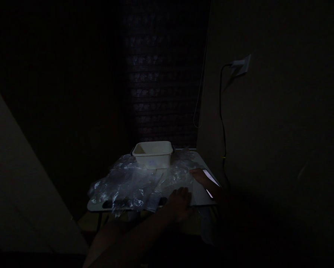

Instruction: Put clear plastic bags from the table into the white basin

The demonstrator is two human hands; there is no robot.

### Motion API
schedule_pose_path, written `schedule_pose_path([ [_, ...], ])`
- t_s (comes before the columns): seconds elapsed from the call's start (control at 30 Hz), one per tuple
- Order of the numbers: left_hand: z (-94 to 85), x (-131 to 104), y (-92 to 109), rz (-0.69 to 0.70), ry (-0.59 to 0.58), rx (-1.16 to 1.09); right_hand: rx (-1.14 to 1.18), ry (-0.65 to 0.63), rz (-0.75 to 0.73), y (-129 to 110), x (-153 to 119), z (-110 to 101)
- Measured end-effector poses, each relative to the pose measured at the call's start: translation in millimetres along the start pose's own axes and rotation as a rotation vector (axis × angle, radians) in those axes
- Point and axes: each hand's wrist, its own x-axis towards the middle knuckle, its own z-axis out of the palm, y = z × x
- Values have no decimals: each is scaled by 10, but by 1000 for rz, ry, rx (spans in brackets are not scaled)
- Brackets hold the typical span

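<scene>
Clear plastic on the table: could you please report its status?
Left hand at table's near edge, right hand beside lit screen; grips unclear. Clear plastic spread out, white tub amid it.

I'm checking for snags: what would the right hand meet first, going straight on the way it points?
Probably the crumpled clear plastic just past the right hand, before the white tub; the darkness leaves the hand's height unclear.

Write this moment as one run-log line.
left hand: at table's near edge | right hand: beside clear plastic | lit phone: partly behind right forearm | tub: amid plastic
</scene>
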Motion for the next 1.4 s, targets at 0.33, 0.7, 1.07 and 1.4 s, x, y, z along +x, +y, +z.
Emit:
schedule_pose_path([
  [0.33, 269, 299, -47, -113, 19, 14, 161, -8, -77, 40, -101, -27],
  [0.7, 94, 216, -204, -176, 2, 46, 147, -151, -102, -52, -171, 45],
  [1.07, 44, 198, -301, -280, -3, 118, 447, -282, 25, -182, -281, 113],
  [1.4, 114, 236, -286, -216, 136, 143, 483, -335, 50, -97, -286, 169],
])
